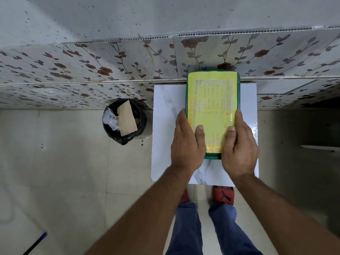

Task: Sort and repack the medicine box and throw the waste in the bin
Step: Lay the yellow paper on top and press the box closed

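A green medicine box point(213, 92) with its lid on lies on a small white marble-look table point(165, 111). A yellow sheet with handwritten lines covers the lid. My left hand point(186, 142) grips the box's near left side, thumb resting on the lid. My right hand point(239, 146) grips the near right side the same way. To the left of the table, on the floor, stands a black bin point(125, 121) lined with a black bag; it holds a brown envelope and crumpled clear plastic.
A wall with floral tiles point(92, 67) runs right behind the table and bin. My legs and red slippers point(223, 195) are at the table's near edge. A blue-tipped stick point(36, 242) lies on the beige floor at lower left.
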